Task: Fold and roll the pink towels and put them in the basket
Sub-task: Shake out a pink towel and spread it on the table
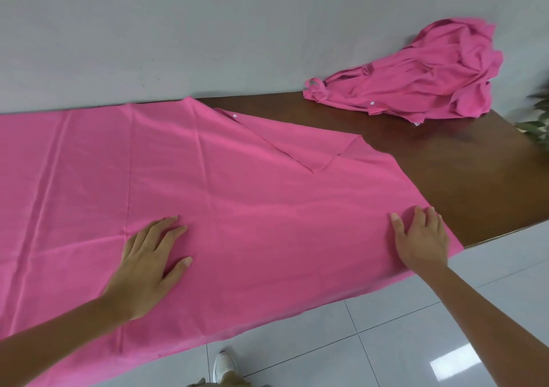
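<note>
a large pink towel (225,196), thin and smooth with faint crease lines, lies spread flat over the dark brown wooden counter (463,160), its near edge hanging over the front. one far corner is folded back in a triangle with a small white snap. the left hand (148,263) presses flat on it, fingers (166,226) straight and spread; the right hand (421,238) rests at the right edge, fingers straight. a crumpled pink heap (421,74) sits against the grey wall (178,30). glossy white floor tiles (416,327) lie below.
</note>
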`<state>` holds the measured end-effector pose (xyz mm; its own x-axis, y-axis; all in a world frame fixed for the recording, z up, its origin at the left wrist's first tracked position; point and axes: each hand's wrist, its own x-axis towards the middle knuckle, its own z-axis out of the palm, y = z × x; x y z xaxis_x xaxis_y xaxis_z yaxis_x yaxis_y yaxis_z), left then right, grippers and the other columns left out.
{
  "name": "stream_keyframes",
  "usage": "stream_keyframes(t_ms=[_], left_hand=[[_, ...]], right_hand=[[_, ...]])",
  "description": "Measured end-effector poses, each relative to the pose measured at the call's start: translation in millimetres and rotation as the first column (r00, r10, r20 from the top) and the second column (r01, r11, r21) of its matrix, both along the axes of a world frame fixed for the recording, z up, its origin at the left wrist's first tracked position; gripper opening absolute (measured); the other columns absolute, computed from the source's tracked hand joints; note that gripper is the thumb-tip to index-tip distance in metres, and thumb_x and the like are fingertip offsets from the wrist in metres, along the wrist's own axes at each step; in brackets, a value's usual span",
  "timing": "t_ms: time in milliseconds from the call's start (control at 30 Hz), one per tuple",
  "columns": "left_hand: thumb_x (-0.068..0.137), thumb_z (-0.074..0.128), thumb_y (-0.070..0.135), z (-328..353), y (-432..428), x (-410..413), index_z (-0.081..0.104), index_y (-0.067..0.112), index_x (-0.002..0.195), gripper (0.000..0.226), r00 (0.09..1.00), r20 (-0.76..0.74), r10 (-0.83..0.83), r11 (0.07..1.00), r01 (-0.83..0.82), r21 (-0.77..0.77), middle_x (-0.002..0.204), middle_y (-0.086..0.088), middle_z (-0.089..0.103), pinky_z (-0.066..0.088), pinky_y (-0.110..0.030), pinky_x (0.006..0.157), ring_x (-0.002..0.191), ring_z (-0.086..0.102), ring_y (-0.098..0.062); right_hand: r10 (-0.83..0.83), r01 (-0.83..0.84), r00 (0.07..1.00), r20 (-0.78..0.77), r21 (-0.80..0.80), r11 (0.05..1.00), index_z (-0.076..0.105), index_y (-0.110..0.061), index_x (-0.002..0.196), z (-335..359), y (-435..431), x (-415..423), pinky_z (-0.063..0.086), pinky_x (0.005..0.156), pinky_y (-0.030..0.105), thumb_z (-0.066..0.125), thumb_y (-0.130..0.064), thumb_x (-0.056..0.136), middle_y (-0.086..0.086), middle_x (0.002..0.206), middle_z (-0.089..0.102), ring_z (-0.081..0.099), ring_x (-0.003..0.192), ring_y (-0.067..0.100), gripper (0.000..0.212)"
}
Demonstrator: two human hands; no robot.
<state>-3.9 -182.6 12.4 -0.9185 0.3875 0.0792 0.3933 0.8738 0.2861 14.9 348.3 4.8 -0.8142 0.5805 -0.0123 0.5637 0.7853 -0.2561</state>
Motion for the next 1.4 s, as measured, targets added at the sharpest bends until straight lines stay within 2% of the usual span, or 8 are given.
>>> stream_keyframes(t_ms=[200,433,500,667,833,967,1167,1400], left_hand=[[0.095,0.038,0.061,7,23,-44,0.051,0.02,0.143,0.064,0.997,-0.03,-0.075,0.997,0.075,-0.01,0.152,-0.002,0.042,0.036,-0.05,0.109,0.139,0.038,-0.027],[0.095,0.036,0.061,7,81,-95,0.049,0.022,0.145,0.065,0.989,-0.004,-0.151,0.989,0.151,0.006,0.156,0.0,0.038,0.033,-0.048,0.114,0.142,0.035,-0.025],[0.095,0.034,0.062,8,101,-105,0.047,0.021,0.147,0.068,0.985,0.014,-0.175,0.985,0.175,0.001,0.158,-0.002,0.035,0.033,-0.05,0.114,0.144,0.032,-0.026],[0.093,0.026,0.066,13,154,-128,0.036,0.025,0.154,0.074,0.986,0.063,-0.156,0.987,0.154,0.033,0.164,0.001,0.023,0.025,-0.046,0.119,0.15,0.021,-0.023],[0.09,0.019,0.069,17,193,-147,0.028,0.026,0.157,0.08,0.99,0.1,-0.095,0.995,0.097,-0.015,0.166,0.002,0.015,0.016,-0.041,0.121,0.151,0.013,-0.02],[0.091,0.02,0.067,18,219,-157,0.029,0.026,0.158,0.079,0.995,0.092,-0.047,0.999,0.046,0.01,0.167,0.002,0.015,0.019,-0.044,0.122,0.152,0.016,-0.02],[0.1,0.044,0.056,17,257,-177,0.023,0.027,0.159,0.069,0.999,0.013,0.04,0.999,-0.041,0.027,0.167,-0.003,0.013,0.023,-0.047,0.12,0.152,0.015,-0.026],[0.09,0.019,0.066,33,318,-224,0.031,0.023,0.158,0.081,0.998,0.021,0.065,0.998,-0.064,-0.026,0.165,-0.002,0.023,0.026,-0.048,0.117,0.151,0.019,-0.025]], right_hand=[[0.063,-0.063,0.997,-0.033,-0.009,0.998,0.028,-0.005,0.155,9,-3,-18,0.011,0.125,0.051,0.028,-0.064,0.095,0.023,0.164,0.019,0.012,0.153,0.037,0.084],[0.341,-0.339,0.938,-0.053,0.048,0.94,0.04,-0.012,0.152,6,-22,-51,0.02,0.124,0.047,0.01,-0.082,0.087,0.013,0.158,0.038,0.029,0.148,0.032,0.101],[0.411,-0.41,0.911,-0.042,0.032,0.912,0.04,-0.017,0.153,8,-30,-62,0.02,0.124,0.046,0.015,-0.079,0.087,0.008,0.159,0.037,0.027,0.149,0.03,0.093],[0.692,-0.691,0.721,-0.017,0.045,0.721,0.051,-0.033,0.146,10,-35,-105,0.02,0.124,0.049,0.027,-0.064,0.095,-0.003,0.165,0.027,0.015,0.154,0.022,0.064],[0.823,-0.825,0.564,0.062,0.07,0.56,0.046,-0.032,0.149,18,-23,-149,0.013,0.123,0.039,0.023,-0.063,0.095,-0.012,0.168,0.013,0.003,0.155,0.015,0.066],[0.866,-0.863,0.5,0.007,0.091,0.497,0.047,-0.021,0.149,23,-11,-174,0.029,0.12,0.046,0.03,-0.056,0.099,-0.009,0.159,0.037,0.025,0.146,0.017,0.063],[0.807,-0.826,0.531,-0.26,0.057,0.561,0.048,-0.014,0.148,38,6,-226,0.033,0.116,0.04,0.048,-0.045,0.101,-0.001,0.15,0.047,0.037,0.135,0.019,0.056],[0.787,-0.794,0.607,-0.113,-0.03,0.608,0.034,-0.014,0.155,41,30,-291,0.026,0.119,0.042,0.052,-0.044,0.102,0.002,0.159,0.035,0.027,0.141,0.025,0.064]])
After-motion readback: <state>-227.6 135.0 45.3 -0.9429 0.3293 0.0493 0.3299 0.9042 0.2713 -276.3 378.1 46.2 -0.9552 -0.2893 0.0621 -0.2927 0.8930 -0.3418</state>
